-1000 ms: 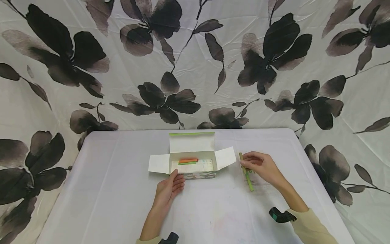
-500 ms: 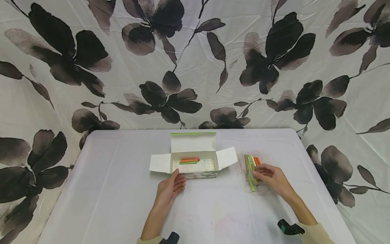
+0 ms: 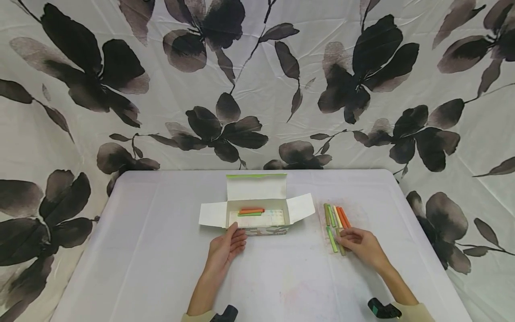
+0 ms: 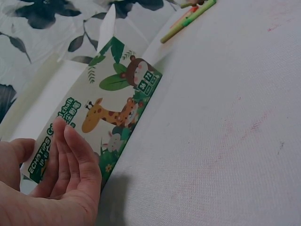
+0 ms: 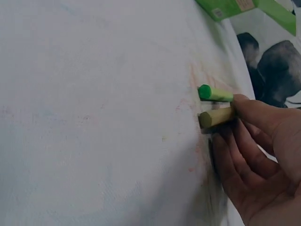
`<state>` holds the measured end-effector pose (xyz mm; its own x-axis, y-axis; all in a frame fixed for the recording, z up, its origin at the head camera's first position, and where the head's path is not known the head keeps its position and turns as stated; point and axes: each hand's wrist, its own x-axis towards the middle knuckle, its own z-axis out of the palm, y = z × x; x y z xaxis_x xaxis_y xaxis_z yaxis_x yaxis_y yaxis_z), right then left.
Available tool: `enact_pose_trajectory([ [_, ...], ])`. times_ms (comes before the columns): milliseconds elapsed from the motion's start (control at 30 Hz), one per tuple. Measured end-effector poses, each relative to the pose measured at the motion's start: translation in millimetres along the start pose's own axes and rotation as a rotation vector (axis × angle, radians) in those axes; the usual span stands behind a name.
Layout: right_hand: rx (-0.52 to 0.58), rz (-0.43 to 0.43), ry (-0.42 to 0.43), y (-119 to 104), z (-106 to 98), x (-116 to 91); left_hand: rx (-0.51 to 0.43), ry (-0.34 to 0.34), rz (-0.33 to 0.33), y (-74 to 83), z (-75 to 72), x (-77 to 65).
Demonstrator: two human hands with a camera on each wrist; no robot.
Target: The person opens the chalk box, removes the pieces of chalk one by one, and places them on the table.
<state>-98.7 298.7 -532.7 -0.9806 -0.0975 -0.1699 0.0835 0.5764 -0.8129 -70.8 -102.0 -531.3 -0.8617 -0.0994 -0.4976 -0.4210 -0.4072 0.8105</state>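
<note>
My left hand (image 3: pixel 225 250) grips the front wall of a white cardboard chalk box (image 4: pixel 108 99) near its left corner, thumb at the rim and fingers against the printed front. Inside the open box, an orange chalk stick (image 3: pixel 251 210) and a green chalk stick (image 3: pixel 249 214) lie side by side. To the right, my right hand (image 3: pixel 364 246) pinches an olive chalk stick (image 5: pixel 217 117) low over the table. Beside it lies a bright green chalk stick (image 5: pixel 218 94). Behind these is a row of chalk sticks, including olive (image 3: pixel 327 214), pale yellow (image 3: pixel 337 216) and orange (image 3: pixel 346 218).
White cloth with faint chalk smudges covers the table (image 3: pixel 289 277). The box's side flap (image 3: pixel 299 208) and its back lid (image 3: pixel 256 188) stand spread outward. A floral curtain (image 3: pixel 257 80) hangs behind the table's far edge.
My right hand has let go of an olive chalk stick at the row's left, moved right and toward me, and taken another olive stick. My left hand stays at the box.
</note>
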Motion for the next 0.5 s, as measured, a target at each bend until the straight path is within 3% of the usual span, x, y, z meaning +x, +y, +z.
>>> enact_pose_trajectory([
  [167,-0.077,-0.036,0.053,0,4,1,0.008,-0.005,0.004,0.3,1.3,-0.1],
  [500,-0.144,-0.093,0.064,-12,6,4,0.01,-0.016,0.005,0.5,-0.8,-1.7],
])
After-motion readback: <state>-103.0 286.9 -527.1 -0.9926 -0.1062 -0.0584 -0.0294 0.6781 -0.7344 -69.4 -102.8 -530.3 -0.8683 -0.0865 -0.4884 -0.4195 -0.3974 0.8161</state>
